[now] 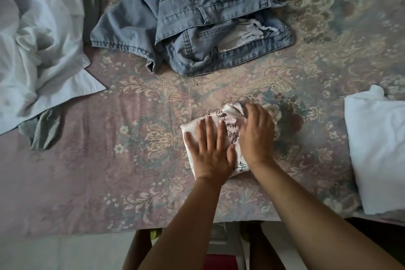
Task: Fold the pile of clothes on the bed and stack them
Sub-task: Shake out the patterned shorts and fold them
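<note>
A small white cloth with a dark print (229,132) lies folded on the flowered bedspread (135,160) near the front edge. My left hand (208,149) presses flat on its left half, fingers straight and spread. My right hand (256,131) covers its right half, with the fingers curled over the bunched far corner. Crumpled light-blue jeans (197,19) lie at the back centre. A rumpled white garment (39,44) lies at the far left, and a grey-green piece (43,127) sticks out from under it. A folded white garment (379,149) lies at the right edge.
The bed's front edge runs just below my forearms, with pale floor (65,254) beyond it. Bare bedspread shows to the left of the printed cloth and between it and the jeans.
</note>
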A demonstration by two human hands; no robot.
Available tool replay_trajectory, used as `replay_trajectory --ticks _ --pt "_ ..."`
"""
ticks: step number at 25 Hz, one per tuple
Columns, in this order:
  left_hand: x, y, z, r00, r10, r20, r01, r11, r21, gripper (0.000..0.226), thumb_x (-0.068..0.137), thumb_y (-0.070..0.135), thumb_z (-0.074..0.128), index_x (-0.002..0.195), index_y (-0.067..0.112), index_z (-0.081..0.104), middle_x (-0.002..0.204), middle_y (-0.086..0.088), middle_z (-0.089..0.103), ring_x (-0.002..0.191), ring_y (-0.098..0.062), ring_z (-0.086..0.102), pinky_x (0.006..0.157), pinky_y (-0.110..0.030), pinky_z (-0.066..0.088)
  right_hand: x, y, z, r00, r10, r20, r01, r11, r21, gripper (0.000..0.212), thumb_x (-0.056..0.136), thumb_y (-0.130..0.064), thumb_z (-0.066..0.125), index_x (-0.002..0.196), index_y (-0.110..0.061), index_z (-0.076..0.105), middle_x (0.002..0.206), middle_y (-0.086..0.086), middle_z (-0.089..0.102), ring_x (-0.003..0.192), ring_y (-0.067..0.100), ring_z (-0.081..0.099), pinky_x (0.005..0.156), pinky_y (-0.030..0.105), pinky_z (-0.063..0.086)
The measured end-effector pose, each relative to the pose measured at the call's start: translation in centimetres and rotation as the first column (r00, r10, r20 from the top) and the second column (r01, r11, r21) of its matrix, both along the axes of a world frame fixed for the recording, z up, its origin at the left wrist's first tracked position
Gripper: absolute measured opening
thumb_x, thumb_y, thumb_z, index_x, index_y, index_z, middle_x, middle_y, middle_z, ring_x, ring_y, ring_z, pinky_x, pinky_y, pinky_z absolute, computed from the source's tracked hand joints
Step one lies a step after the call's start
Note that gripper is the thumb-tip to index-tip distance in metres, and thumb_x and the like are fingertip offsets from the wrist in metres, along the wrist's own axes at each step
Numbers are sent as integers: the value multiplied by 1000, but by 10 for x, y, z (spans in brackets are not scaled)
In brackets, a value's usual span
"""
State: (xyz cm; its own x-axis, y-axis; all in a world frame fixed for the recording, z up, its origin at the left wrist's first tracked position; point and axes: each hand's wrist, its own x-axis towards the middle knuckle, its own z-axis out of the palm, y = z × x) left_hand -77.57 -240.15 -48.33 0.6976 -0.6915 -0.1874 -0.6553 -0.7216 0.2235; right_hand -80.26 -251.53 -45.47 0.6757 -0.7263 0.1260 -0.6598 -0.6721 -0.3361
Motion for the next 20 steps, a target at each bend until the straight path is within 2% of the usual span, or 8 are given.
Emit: replay_trajectory --ticks 1,3,5,8,13,15,17,20 --pt "0 2 2 1000 -15 -4 15 1000 4 68 88 47 27 148 15 27 155 -17 23 143 -33 20 110 -64 2 4 1 2 992 116 45 -113 992 -58 30 86 -5 56 115 -2 56 111 17 61 103 32 56 86 40 45" --pt "0 7 8 998 -60 -17 60 998 6 69 88 47 27 148 14 28 155 -16 22 144 -32 17 109 -66 5 21 -2 7 985 171 12 -171 984 54 29 88 -17 59 113 -3 60 105 16 63 99 34 58 84 45 49" --pt "-2 10 10 997 -83 -1 83 996 -10 68 89 47 28 149 13 27 155 -16 22 144 -31 15 108 -67 8 40 -15 12 976 143 -164 -112 976 186 30 86 -26 66 105 -3 65 102 18 65 96 37 60 86 48 47" --pt "-4 11 10 999 -41 7 41 999 -5 68 90 48 28 149 15 26 155 -18 21 144 -33 17 109 -65 6 55 -36 16 850 283 -444 -190 951 244 22 95 -17 53 112 -9 64 117 10 63 103 29 60 91 38 42" --pt "-6 6 12 1000 4 -26 -6 998 -63 70 90 47 30 148 9 27 153 -21 24 142 -32 20 110 -63 5 50 -45 13 909 -122 -398 260 913 314 22 98 -18 47 107 -4 61 109 16 64 102 31 57 69 31 37" --pt "1 7 17 987 71 -147 -97 979 -181 70 92 47 27 147 5 23 154 -21 22 144 -30 15 111 -59 4 47 -28 15 972 -78 -222 101 991 92 27 92 -7 48 117 -3 58 117 18 59 107 32 54 79 35 44" --pt "16 19 18 962 39 -269 -135 928 -348 68 97 47 16 146 0 19 154 -21 18 145 -28 8 115 -51 4 33 -2 16 971 236 45 -232 970 -75 39 88 0 45 127 5 51 127 25 52 118 32 48 98 32 42" --pt "32 44 10 982 -185 -50 161 938 -307 62 100 42 8 146 2 23 153 -19 24 144 -30 17 114 -51 18 -13 24 -2 820 561 -113 -571 812 -119 47 97 -18 43 138 4 40 145 22 40 136 31 37 110 40 34"
